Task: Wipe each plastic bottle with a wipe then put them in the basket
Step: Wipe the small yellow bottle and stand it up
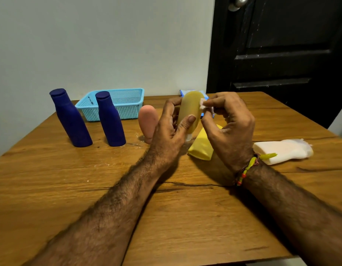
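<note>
Wooden table: left hand grips unlabelled mustard bottle; right hand pinches wipe against it.

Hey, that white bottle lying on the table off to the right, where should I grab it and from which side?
Take the white bottle around its wide body, coming down from above with the right hand. It lies flat on the table, long sides exposed and nothing touching it, so fingers can straddle it. The narrower end, pointing right, offers less to hold.
</note>
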